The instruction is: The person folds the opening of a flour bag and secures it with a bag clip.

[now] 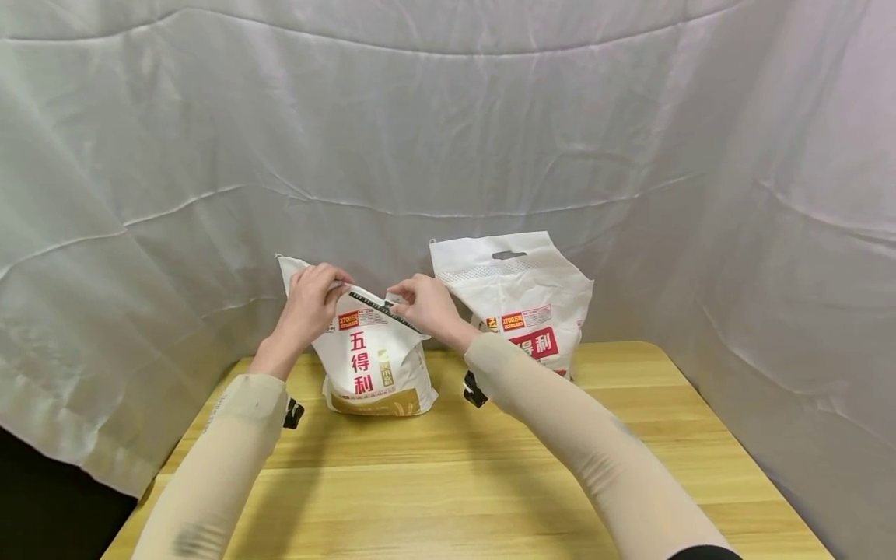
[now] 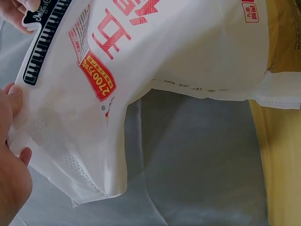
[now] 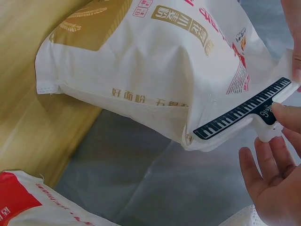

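Observation:
A white flour bag (image 1: 402,362) with red lettering stands on the left of the table, its top folded over. Across that fold lies a bag clip (image 3: 235,112) with a black-and-white piano-key pattern. My left hand (image 1: 308,299) grips the bag's top edge at the left end of the clip, thumb in front in the left wrist view. With thumb and fingers, my right hand (image 1: 428,305) pinches the clip's middle tab; in the right wrist view the thumb presses on its dark face. One corner of the bag's top sticks up beyond the left hand.
A second white flour bag (image 1: 539,288), with a handle slot in its top, leans at the right, close to my right forearm. Behind both bags hangs a grey curtain (image 1: 420,140). The wooden table (image 1: 392,498) extends in front. Black wrist mounts (image 1: 474,389) hang under both forearms.

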`<action>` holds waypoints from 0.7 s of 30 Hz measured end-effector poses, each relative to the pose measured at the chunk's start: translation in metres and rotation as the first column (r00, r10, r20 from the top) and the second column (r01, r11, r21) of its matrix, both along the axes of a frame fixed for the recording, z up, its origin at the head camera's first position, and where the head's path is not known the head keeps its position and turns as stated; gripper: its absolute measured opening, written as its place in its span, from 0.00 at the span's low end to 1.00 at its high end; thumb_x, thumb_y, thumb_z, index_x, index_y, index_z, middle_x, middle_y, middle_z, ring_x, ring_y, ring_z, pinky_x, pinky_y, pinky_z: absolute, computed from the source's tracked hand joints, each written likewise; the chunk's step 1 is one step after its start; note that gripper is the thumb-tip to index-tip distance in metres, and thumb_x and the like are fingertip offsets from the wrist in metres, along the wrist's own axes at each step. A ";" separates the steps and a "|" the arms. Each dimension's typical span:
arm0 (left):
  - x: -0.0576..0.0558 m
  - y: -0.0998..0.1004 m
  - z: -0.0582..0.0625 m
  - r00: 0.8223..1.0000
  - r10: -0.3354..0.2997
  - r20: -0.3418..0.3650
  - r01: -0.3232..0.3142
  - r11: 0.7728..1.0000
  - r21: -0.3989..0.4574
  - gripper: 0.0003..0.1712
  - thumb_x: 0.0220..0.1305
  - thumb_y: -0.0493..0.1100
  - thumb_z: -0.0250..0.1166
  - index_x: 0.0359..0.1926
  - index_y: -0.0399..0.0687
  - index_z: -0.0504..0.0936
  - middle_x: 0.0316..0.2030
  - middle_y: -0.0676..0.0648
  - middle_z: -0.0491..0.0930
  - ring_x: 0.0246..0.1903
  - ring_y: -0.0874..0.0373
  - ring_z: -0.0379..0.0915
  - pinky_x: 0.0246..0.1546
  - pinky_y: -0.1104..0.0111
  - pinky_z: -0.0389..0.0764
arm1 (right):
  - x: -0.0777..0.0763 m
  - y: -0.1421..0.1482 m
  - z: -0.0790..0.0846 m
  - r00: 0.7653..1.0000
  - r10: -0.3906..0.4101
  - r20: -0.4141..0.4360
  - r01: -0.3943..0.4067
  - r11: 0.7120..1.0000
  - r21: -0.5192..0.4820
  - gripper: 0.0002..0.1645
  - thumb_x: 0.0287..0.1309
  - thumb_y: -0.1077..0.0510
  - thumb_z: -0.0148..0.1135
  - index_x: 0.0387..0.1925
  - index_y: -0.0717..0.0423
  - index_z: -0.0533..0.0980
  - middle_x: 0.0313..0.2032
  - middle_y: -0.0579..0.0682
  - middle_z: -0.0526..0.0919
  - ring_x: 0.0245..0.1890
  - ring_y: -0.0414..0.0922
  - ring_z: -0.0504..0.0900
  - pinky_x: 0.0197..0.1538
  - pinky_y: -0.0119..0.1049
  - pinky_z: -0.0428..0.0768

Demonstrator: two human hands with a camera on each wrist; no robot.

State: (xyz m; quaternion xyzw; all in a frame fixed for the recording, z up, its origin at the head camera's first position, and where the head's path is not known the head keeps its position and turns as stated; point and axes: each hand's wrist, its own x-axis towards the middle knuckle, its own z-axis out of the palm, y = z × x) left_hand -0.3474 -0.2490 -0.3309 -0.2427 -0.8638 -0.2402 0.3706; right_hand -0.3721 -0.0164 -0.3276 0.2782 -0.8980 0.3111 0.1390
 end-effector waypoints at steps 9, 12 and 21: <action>0.003 0.005 -0.005 0.996 0.051 -0.071 -0.051 0.999 0.007 0.07 0.68 0.31 0.67 0.45 0.40 0.85 0.47 0.40 0.85 0.55 0.39 0.73 0.63 0.43 0.63 | 0.004 0.006 -0.003 0.999 0.036 0.023 -0.035 0.998 -0.055 0.24 0.61 0.54 0.75 0.59 0.51 0.84 0.50 0.51 0.86 0.45 0.45 0.85 0.51 0.37 0.81; 0.005 0.008 -0.010 0.991 0.066 -0.115 -0.063 0.998 0.027 0.09 0.67 0.32 0.67 0.48 0.39 0.85 0.51 0.39 0.84 0.59 0.39 0.72 0.64 0.42 0.62 | 0.007 0.008 -0.005 0.998 0.050 0.031 -0.048 0.996 -0.080 0.24 0.63 0.53 0.73 0.60 0.51 0.83 0.52 0.52 0.86 0.45 0.45 0.87 0.51 0.38 0.82; 0.011 0.017 -0.026 0.983 0.087 -0.160 -0.067 0.990 0.123 0.24 0.67 0.41 0.66 0.61 0.35 0.81 0.67 0.36 0.75 0.69 0.36 0.63 0.72 0.41 0.54 | 0.010 0.014 -0.016 0.997 0.067 -0.043 -0.072 0.990 -0.123 0.22 0.69 0.50 0.68 0.62 0.50 0.83 0.57 0.50 0.86 0.50 0.46 0.87 0.54 0.40 0.82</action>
